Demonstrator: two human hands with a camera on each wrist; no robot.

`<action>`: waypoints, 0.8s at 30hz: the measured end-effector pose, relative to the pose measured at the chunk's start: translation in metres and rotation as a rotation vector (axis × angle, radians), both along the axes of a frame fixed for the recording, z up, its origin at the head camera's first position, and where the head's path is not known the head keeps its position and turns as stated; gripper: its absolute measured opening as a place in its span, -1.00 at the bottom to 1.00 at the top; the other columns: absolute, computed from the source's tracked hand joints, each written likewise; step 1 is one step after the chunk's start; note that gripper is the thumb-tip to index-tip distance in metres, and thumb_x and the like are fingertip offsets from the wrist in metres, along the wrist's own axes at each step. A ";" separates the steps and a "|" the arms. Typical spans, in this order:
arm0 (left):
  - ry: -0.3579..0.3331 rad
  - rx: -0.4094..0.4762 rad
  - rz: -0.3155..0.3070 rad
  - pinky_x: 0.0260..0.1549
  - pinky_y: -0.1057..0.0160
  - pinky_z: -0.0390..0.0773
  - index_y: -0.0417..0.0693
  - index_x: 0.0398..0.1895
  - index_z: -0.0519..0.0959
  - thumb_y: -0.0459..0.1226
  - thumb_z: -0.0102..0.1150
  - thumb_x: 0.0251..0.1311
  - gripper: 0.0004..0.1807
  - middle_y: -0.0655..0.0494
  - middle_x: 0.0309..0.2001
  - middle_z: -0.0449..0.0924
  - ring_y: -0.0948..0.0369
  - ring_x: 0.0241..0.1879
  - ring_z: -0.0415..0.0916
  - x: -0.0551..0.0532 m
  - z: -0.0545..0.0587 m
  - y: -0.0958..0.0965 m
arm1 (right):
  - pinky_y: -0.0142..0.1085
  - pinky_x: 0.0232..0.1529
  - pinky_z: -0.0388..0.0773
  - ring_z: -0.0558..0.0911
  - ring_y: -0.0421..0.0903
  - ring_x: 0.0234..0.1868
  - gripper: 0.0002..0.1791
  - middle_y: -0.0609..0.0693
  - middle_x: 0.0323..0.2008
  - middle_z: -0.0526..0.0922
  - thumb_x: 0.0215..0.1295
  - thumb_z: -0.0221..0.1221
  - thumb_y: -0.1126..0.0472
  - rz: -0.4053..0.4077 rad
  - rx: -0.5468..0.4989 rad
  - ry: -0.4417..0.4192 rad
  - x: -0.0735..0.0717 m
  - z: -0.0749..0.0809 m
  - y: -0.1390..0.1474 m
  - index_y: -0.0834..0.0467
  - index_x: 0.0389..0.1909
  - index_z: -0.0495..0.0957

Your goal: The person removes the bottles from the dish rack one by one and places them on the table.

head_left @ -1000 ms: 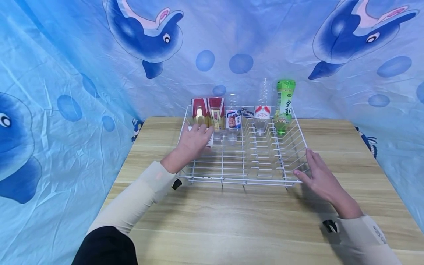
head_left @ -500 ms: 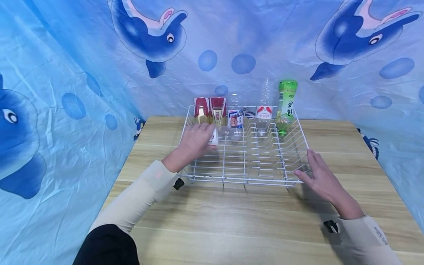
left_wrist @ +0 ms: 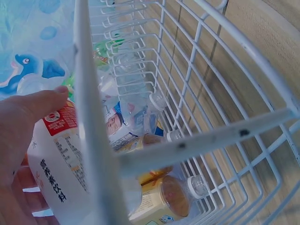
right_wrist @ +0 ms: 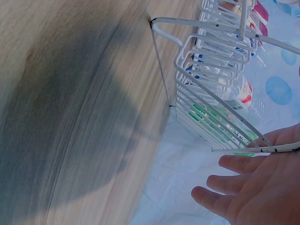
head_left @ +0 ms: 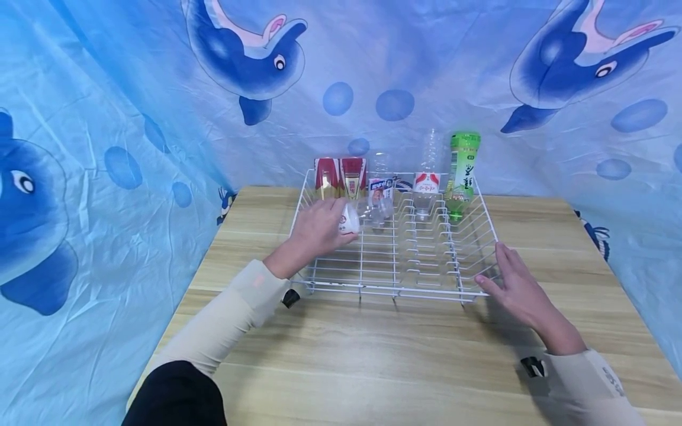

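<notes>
My left hand (head_left: 318, 226) grips a plastic drink bottle with a white and red label (left_wrist: 58, 159), over the left part of a white wire dish rack (head_left: 375, 291). The bottle lies tilted, its clear part toward the right; the hand hides much of it. On the rack's right rim rests my right hand (head_left: 521, 290), thumb on the inner side, the other fingers (right_wrist: 232, 183) straight outside it. Along the rack's back stand two red-and-gold packages (head_left: 353, 177), a clear bottle with a blue-white label (head_left: 380, 192), a clear bottle with a red-white label (head_left: 426, 183) and a green bottle (head_left: 461, 171).
The rack stands on a wood-grain table (head_left: 362, 355). Behind and beside the table hangs a blue sheet (head_left: 426, 53) printed with dolphins. Rows of upright wire prongs (head_left: 421, 248) fill the rack's right half.
My left hand has shifted slightly right and tipped the bottle, so more of its label and clear part shows. The right hand stays on the rim. The head view has swung a little left.
</notes>
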State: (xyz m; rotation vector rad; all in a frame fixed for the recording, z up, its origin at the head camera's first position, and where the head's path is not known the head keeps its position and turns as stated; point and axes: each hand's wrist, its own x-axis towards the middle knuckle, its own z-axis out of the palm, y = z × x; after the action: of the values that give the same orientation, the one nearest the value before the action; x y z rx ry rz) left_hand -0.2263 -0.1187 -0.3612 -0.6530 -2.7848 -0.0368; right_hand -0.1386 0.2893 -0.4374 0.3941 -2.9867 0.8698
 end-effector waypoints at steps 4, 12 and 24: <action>0.008 -0.003 0.001 -0.39 0.17 0.49 -0.09 0.15 0.38 0.34 0.27 -0.15 -0.09 0.03 -0.18 0.55 0.11 -0.26 0.41 0.001 0.000 0.000 | 0.32 0.26 -0.14 -0.19 0.39 0.40 -0.04 0.43 0.42 -0.24 0.39 0.02 -0.09 0.005 -0.004 0.009 0.000 -0.001 0.000 0.32 0.46 -0.34; -0.013 0.021 0.006 -0.47 0.24 0.44 -0.08 0.20 0.38 0.42 0.20 -0.17 -0.01 0.08 -0.21 0.53 0.15 -0.27 0.34 0.001 0.000 0.000 | 0.29 0.29 -0.21 -0.26 0.34 0.41 -0.04 0.39 0.44 -0.29 0.40 -0.01 -0.11 -0.001 -0.002 -0.014 0.001 0.000 0.000 0.31 0.45 -0.36; -0.066 0.107 0.008 -0.46 0.21 0.50 -0.05 0.26 0.35 0.42 0.19 -0.17 0.02 0.08 -0.15 0.54 0.12 -0.20 0.42 0.002 -0.005 -0.001 | 0.27 0.31 -0.23 -0.30 0.31 0.42 -0.06 0.36 0.44 -0.27 0.40 -0.01 -0.12 0.017 0.002 0.042 -0.005 0.005 -0.006 0.33 0.46 -0.29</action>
State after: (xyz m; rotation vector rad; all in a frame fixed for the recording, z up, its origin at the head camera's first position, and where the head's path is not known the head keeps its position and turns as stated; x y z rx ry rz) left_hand -0.2238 -0.1198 -0.3663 -0.6254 -2.8249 -0.2080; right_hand -0.1431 0.2833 -0.4319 0.4323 -2.9505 0.8496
